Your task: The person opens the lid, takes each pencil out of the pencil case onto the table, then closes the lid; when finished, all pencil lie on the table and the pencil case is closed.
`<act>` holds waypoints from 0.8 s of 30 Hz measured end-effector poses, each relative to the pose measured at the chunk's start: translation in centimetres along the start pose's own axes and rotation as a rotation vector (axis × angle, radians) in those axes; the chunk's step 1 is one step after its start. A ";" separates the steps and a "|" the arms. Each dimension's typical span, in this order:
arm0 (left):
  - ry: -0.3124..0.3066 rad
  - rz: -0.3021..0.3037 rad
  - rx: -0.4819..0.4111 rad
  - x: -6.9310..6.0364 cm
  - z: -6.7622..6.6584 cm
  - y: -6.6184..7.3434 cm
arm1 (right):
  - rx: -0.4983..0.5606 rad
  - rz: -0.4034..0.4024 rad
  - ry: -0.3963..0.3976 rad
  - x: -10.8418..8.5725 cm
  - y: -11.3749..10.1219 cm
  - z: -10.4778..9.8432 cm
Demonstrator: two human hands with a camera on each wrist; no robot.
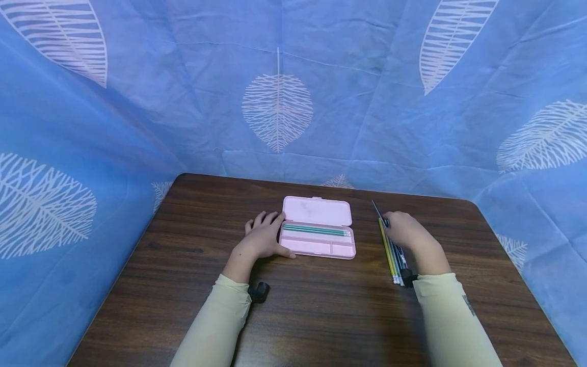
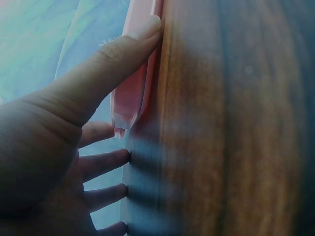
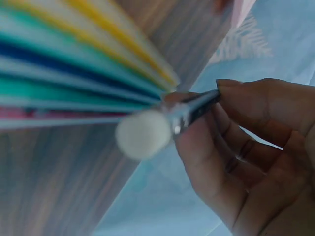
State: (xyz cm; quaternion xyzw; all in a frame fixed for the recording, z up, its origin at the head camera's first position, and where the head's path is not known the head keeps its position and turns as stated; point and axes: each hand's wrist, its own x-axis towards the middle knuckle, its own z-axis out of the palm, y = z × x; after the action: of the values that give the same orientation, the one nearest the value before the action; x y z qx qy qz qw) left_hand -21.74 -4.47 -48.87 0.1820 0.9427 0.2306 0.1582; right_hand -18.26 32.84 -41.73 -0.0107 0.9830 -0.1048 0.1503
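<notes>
A pink pencil case (image 1: 304,245) lies on the table with its lid (image 1: 316,210) folded back. Green pencils (image 1: 316,231) with white erasers rest in its long rear compartment. My left hand (image 1: 263,239) steadies the case's left end. Its thumb (image 2: 142,37) touches the front edge, and the other fingers are spread around the left side. To the right, my right hand (image 1: 408,232) pinches a dark pencil (image 3: 194,110) between thumb and fingers, its pale eraser facing the right wrist camera. Below that hand lie several yellow, green and blue pencils (image 1: 388,250), partly hidden by it.
A dark wooden table (image 1: 321,311) carries everything. Blue cloth (image 1: 357,102) with white leaf prints hangs behind and at both sides. Each wrist wears a small black camera, such as the one (image 1: 260,292) on the left.
</notes>
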 end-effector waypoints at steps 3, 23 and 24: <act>-0.003 -0.001 0.004 -0.1 -0.1 0.1 | 0.027 0.040 -0.025 -0.2 1.4 0.2; -0.001 -0.003 0.010 -0.2 -0.5 0.3 | 0.236 0.187 -0.183 -2.2 3.5 1.3; -0.001 -0.003 0.010 -0.3 -0.5 0.3 | 0.230 0.190 -0.185 -2.2 3.5 1.3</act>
State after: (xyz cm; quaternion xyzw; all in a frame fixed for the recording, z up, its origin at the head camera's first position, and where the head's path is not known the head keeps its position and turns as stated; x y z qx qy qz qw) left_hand -21.62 -4.52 -48.27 0.1816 0.9440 0.2255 0.1580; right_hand -15.72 36.08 -43.05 0.0900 0.9431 -0.2004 0.2496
